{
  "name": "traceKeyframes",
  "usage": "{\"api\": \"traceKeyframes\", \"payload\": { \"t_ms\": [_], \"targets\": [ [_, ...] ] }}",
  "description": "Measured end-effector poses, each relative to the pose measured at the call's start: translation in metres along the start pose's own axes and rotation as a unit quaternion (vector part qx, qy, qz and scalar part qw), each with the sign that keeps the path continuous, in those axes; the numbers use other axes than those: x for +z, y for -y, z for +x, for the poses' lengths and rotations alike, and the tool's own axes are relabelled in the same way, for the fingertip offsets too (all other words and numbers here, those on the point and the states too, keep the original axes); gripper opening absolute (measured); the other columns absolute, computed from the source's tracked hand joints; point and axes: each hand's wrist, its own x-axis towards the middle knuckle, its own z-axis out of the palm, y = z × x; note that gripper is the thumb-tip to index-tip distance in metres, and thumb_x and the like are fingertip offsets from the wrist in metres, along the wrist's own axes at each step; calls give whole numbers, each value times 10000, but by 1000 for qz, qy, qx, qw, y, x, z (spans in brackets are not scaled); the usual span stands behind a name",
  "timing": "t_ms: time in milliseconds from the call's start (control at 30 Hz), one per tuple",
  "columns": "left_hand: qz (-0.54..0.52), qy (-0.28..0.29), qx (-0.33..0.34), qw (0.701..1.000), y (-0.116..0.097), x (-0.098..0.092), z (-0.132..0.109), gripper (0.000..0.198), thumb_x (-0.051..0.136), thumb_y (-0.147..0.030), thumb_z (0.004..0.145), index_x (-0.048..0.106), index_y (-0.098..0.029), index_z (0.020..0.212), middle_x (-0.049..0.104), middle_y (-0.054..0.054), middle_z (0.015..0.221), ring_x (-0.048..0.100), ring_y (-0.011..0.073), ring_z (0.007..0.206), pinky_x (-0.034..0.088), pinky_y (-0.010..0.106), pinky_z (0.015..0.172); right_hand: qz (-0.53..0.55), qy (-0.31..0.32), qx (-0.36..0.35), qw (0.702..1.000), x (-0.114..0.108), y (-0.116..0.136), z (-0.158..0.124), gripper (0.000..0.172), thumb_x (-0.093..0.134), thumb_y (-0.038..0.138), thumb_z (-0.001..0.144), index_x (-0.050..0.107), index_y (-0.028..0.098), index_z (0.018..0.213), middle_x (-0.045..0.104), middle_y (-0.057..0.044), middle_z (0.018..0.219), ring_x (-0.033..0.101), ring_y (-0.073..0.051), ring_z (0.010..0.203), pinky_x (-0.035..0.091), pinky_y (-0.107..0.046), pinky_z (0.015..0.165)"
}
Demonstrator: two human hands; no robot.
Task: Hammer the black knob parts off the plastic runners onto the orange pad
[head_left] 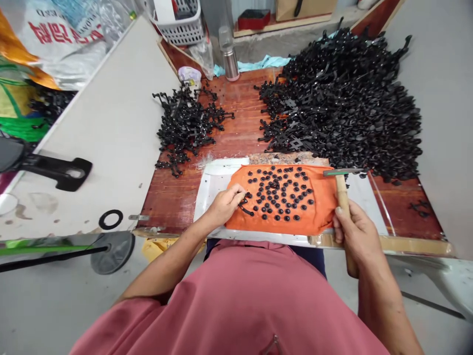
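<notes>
My left hand (226, 204) is over the left side of an orange cloth (236, 222), thumb and fingers pinched on a small black plastic part (246, 210) with round ends. Several small black round pieces (287, 218) lie scattered across the cloth. My right hand (356, 228) is wrapped round the wooden handle of a hammer (342, 195) at the cloth's right edge. The narrow, partly green hammer head points up and away from me, above the cloth's far right corner. The fingertips of my left hand partly hide the part they grip.
A large heap of black plastic parts (343, 98) covers the back right of the red-brown table (236, 118). A smaller pile (188, 121) lies at the left. Behind stand a steel flask (231, 61) and a white basket (181, 32). Pale side boards (103, 113) flank the table.
</notes>
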Motion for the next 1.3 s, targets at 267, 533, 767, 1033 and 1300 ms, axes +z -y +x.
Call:
{"api": "traceKeyframes", "payload": {
  "t_ms": [267,533,767,1033,1300],
  "targets": [
    [43,-19,11,999,-2,3,2,182,475,-339,986,560,-217,880,505,-54,680,497,137,662,369,259,675,-9,6,-1,1000,-2,1,0,321,670,531,983,653,264,1161,509,92,638,430,-74,405,352,-202,380],
    [72,-8,6,997,-4,1,1,144,482,-307,972,594,-222,946,587,-38,724,538,150,668,400,274,702,-17,-4,-3,1000,2,4,-4,448,640,567,990,652,258,1313,516,84,652,423,-84,405,346,-209,375],
    [74,19,14,997,-4,-6,6,132,485,-222,952,570,-225,1054,662,-13,818,634,180,775,438,298,766,-233,-50,-135,962,-3,20,-26,506,536,469,1065,590,271,1527,703,-11,795,611,-159,552,504,-273,515],
    [30,10,15,999,0,-2,7,129,497,-183,943,473,-232,1061,440,-96,630,464,149,603,354,284,675,-375,217,-286,854,54,58,-35,601,466,258,1098,376,367,1682,787,-52,1313,805,-245,1047,656,-341,820],
    [5,5,21,1000,1,-1,5,151,500,-182,943,460,-239,1078,504,-84,681,496,154,613,364,290,681,-425,168,-310,834,76,66,-32,579,477,294,1084,443,356,1659,829,-55,1026,772,-216,731,612,-301,664]
  ]
}}
